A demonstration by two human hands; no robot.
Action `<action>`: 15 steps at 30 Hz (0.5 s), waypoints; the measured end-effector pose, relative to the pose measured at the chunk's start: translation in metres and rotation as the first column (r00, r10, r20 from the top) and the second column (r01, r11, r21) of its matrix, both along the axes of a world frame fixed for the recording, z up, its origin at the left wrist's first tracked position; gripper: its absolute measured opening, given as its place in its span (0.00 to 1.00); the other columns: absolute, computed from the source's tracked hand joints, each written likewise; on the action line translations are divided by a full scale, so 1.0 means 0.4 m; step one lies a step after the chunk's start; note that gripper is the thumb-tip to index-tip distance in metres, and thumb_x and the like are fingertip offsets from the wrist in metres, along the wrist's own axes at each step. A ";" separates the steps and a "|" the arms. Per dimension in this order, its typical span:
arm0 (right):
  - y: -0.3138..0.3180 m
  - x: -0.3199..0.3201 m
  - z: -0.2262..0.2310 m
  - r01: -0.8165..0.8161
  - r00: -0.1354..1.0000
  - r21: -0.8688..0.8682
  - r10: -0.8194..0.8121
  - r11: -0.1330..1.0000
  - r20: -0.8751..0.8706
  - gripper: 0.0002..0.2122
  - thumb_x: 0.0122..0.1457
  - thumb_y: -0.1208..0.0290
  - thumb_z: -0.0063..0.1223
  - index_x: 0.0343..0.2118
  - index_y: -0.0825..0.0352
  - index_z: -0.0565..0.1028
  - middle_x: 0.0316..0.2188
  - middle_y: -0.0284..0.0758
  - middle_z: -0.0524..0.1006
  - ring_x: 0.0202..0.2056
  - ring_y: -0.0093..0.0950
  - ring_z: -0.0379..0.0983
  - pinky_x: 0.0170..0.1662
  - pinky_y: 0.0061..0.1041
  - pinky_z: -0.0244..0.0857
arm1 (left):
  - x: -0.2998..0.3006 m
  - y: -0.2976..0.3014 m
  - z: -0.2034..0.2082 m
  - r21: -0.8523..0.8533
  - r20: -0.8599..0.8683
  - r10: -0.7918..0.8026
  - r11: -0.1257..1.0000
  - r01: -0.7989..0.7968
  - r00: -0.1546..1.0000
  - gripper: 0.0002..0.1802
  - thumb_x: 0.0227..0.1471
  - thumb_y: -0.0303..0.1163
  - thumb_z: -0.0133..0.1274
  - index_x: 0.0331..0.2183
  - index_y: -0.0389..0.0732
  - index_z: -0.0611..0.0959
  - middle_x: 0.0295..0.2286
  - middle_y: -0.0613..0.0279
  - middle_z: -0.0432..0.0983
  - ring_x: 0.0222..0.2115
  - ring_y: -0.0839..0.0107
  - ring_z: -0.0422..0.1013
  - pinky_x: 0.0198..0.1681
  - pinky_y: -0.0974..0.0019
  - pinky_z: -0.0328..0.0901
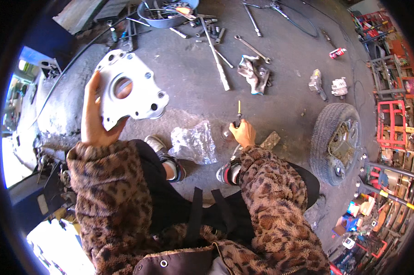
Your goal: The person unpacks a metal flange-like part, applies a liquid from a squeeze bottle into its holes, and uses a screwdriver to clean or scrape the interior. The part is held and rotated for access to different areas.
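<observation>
On the left, my left hand (95, 110) grips the edge of a pale metal plate (138, 94), raised off the floor. One large round hole and several smaller ones pierce the plate, and its outline is lobed. My right hand (244, 133), low between my knees, is closed round a thin tool (239, 110) with a yellow shaft and a dark lower part. Its exact kind does not show. A crumpled clear plastic bag (194, 142) lies on the floor between my shoes, left of my right hand. Just beside that hand sits a small flat block (270, 140).
A tyre on a wheel (335, 143) stands at the right. Farther off lie a long ratchet handle (218, 64), a wrench (253, 49), crumpled foil-like packaging (253, 74), a red can (337, 53) and a grey basin (168, 20) of tools. Racks of parts (392, 123) line the far right.
</observation>
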State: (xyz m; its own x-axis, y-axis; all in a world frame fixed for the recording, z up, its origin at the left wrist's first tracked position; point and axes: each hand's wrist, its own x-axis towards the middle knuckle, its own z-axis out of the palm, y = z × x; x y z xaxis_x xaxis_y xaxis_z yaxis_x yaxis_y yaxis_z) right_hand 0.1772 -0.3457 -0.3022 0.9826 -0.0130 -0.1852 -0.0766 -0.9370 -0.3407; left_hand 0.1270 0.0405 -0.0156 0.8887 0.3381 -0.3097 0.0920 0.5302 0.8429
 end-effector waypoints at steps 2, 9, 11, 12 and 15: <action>0.002 0.039 0.041 -0.007 0.994 0.045 0.002 0.999 0.108 0.21 0.52 0.52 0.60 0.32 0.69 0.75 0.30 0.46 0.79 0.33 0.48 0.77 0.36 0.45 0.70 | -0.012 0.002 -0.007 0.045 0.039 0.015 0.999 -0.016 0.999 0.31 0.61 0.53 0.49 0.49 0.32 0.78 0.38 0.54 0.83 0.38 0.65 0.80 0.45 0.62 0.75; 0.151 0.313 0.111 -0.248 0.830 0.175 0.116 0.953 0.545 0.18 0.52 0.59 0.66 0.36 0.68 0.75 0.31 0.41 0.77 0.31 0.42 0.76 0.34 0.39 0.69 | -0.014 0.025 -0.011 0.569 0.212 -0.055 0.819 -0.077 0.976 0.26 0.64 0.42 0.47 0.57 0.35 0.69 0.44 0.54 0.80 0.42 0.66 0.79 0.51 0.61 0.73; 0.219 0.405 0.106 -0.283 0.845 0.189 0.151 0.940 0.514 0.18 0.52 0.58 0.66 0.36 0.68 0.76 0.31 0.41 0.76 0.32 0.42 0.76 0.35 0.39 0.69 | -0.013 0.028 -0.012 0.632 0.210 -0.023 0.766 -0.117 0.977 0.26 0.65 0.41 0.46 0.58 0.36 0.67 0.45 0.52 0.79 0.42 0.65 0.79 0.51 0.61 0.72; 0.250 0.449 0.101 -0.279 0.870 0.175 0.172 0.944 0.462 0.18 0.52 0.57 0.65 0.36 0.67 0.76 0.32 0.41 0.76 0.33 0.42 0.76 0.36 0.38 0.69 | -0.011 0.030 -0.013 0.350 0.173 0.062 0.929 -0.120 0.983 0.26 0.65 0.39 0.45 0.59 0.37 0.64 0.46 0.52 0.79 0.42 0.64 0.79 0.52 0.60 0.72; 0.332 0.549 0.082 -0.336 0.862 0.189 0.220 0.923 0.457 0.19 0.53 0.54 0.63 0.37 0.65 0.75 0.33 0.40 0.77 0.35 0.42 0.77 0.38 0.40 0.69 | -0.001 0.033 -0.016 -0.008 0.092 0.167 0.986 -0.167 0.982 0.28 0.66 0.36 0.45 0.62 0.39 0.58 0.47 0.50 0.77 0.42 0.64 0.78 0.52 0.59 0.72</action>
